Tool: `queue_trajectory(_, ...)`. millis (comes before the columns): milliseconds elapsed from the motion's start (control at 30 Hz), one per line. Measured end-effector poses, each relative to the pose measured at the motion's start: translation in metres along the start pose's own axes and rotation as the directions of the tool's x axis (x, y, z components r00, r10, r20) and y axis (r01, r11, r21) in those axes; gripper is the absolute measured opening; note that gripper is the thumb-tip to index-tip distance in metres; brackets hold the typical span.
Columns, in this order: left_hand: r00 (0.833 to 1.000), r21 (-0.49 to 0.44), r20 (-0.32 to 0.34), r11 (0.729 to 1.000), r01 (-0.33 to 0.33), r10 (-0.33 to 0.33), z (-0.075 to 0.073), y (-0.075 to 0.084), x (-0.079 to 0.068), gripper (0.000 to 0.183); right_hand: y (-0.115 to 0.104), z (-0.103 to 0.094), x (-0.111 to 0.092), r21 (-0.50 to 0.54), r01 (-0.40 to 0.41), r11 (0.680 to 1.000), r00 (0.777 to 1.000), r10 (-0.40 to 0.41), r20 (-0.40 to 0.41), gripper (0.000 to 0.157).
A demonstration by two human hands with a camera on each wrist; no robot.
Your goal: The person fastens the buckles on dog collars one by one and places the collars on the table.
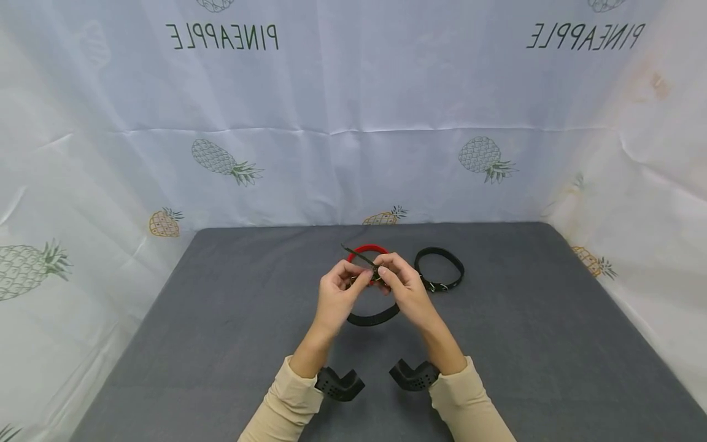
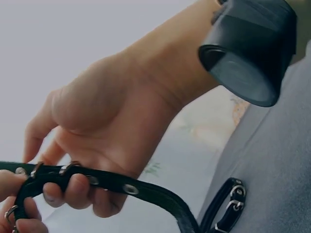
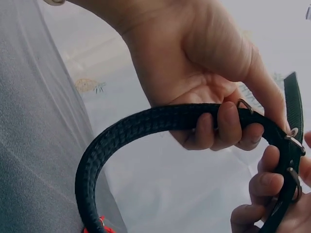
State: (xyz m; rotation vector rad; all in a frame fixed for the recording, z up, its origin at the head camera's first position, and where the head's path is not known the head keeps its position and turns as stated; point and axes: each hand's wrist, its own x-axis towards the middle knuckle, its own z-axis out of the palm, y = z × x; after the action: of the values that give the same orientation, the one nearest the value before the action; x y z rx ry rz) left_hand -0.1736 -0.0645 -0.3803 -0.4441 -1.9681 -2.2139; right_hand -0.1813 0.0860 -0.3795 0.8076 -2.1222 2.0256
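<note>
Both hands hold a black dog collar (image 1: 373,319) between them, its lower loop hanging below the fingers in the head view. My left hand (image 1: 338,291) pinches it near the metal buckle (image 3: 294,141), thumb and forefinger together. Several curled fingers of that hand grip the band in the right wrist view. From the other side, my right hand (image 1: 407,285) pinches the strap with thumb and fingers, close to the left fingertips. The free strap end (image 3: 293,90) sticks out past the buckle. Metal eyelets (image 2: 130,189) line the strap.
Behind the hands lies a red collar (image 1: 371,248), partly hidden by them. Another black collar (image 1: 442,250) lies in a ring just right of the right hand. A grey cloth (image 1: 221,344) covers the table, with a white pineapple-print curtain (image 1: 353,92) around it.
</note>
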Motion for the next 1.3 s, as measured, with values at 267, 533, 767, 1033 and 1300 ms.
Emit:
queue_trajectory(267, 0.989, 0.016, 0.113, 0.996, 0.091, -0.093, -0.005, 0.003, -0.001, 0.020, -0.005, -0.004, -0.001, 0.034, -0.101, 0.994, 0.994, 0.100, 0.041, 0.023)
queue_trajectory(533, 0.989, 0.071, 0.141, 0.996, 0.045, -0.055, -0.007, 0.003, 0.000, 0.020, -0.008, -0.007, -0.001, 0.050, -0.136, 0.989, 0.990, 0.133, 0.055, 0.019)
queue_trajectory(767, 0.984, 0.103, 0.176, 0.994, -0.021, 0.002, -0.011, 0.007, 0.001, 0.024, -0.009, -0.011, -0.001, 0.107, -0.137, 0.985, 0.991, 0.136, 0.022, 0.010)
queue_trajectory(1033, 0.976, 0.124, 0.216, 0.990, -0.066, 0.038, -0.018, 0.003, 0.003, 0.034, -0.010, -0.017, -0.001, 0.217, -0.108, 0.970, 0.989, 0.127, -0.078, 0.020)
queue_trajectory(1300, 0.962, 0.150, 0.242, 0.974, -0.169, 0.130, -0.016, 0.001, 0.000, 0.029, -0.016, -0.023, -0.003, 0.148, -0.168, 0.975, 0.986, 0.166, 0.029, 0.022)
